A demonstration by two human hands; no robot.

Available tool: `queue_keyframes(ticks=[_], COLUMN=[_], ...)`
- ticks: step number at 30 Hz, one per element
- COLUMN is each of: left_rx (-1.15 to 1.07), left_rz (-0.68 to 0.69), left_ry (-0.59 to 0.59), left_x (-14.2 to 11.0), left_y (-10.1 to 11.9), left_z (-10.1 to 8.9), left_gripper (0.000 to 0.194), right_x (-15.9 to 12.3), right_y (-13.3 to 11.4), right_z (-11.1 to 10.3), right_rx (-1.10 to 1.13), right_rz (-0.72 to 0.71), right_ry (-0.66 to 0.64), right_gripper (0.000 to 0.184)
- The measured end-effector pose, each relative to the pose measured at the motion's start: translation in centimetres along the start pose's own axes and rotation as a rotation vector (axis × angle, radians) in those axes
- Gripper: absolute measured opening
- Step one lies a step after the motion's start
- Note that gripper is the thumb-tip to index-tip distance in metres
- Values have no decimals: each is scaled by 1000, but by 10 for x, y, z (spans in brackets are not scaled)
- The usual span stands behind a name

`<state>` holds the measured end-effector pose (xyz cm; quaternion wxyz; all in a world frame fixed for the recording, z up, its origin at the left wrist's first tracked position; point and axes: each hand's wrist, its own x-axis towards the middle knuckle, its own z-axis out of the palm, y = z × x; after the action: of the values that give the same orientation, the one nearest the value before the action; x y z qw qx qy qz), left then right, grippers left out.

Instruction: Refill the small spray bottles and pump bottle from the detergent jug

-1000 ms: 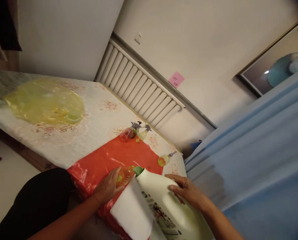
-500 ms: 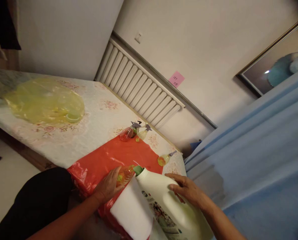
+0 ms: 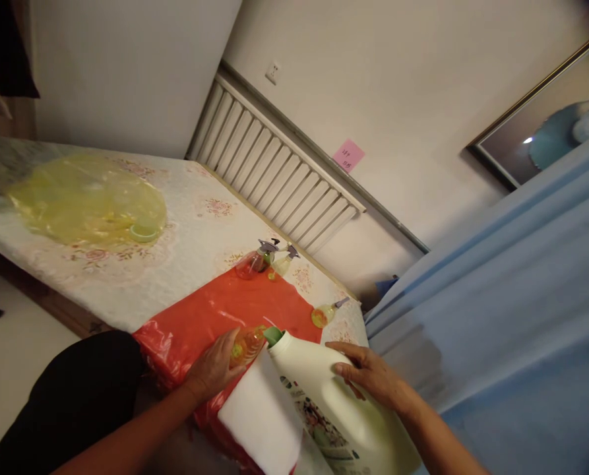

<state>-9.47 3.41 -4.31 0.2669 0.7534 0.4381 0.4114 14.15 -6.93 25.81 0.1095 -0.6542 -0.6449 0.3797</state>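
Observation:
My left hand (image 3: pixel 214 370) is wrapped round a small clear orange bottle (image 3: pixel 248 344) standing on a red plastic sheet (image 3: pixel 235 310). My right hand (image 3: pixel 368 377) grips a big white jug (image 3: pixel 324 402) with a green spout (image 3: pixel 273 335), tipped so that the spout meets the small bottle's mouth. A white foam block (image 3: pixel 262 419) lies under the jug, just in front of the small bottle.
Two small spray bottles (image 3: pixel 267 258) stand at the red sheet's far edge, a third spray bottle (image 3: pixel 325 315) lies to the right. A yellow plastic bag (image 3: pixel 86 201) lies on the flowered tablecloth (image 3: pixel 185 237). Blue curtain (image 3: pixel 512 310) on the right, radiator (image 3: pixel 274 171) behind.

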Motion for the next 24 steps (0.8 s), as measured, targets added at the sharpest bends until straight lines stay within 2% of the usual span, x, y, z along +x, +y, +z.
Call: queue_keyframes(ticks=[24], left_rx=[-14], left_rz=[-14], left_ry=[2], left_x=[0], left_y=[-4], left_z=[3], left_gripper=[74], right_x=[0], right_y=[-2], right_z=[-2], right_rx=[-6], right_rz=[2], right_ry=[-22], right_gripper=[51])
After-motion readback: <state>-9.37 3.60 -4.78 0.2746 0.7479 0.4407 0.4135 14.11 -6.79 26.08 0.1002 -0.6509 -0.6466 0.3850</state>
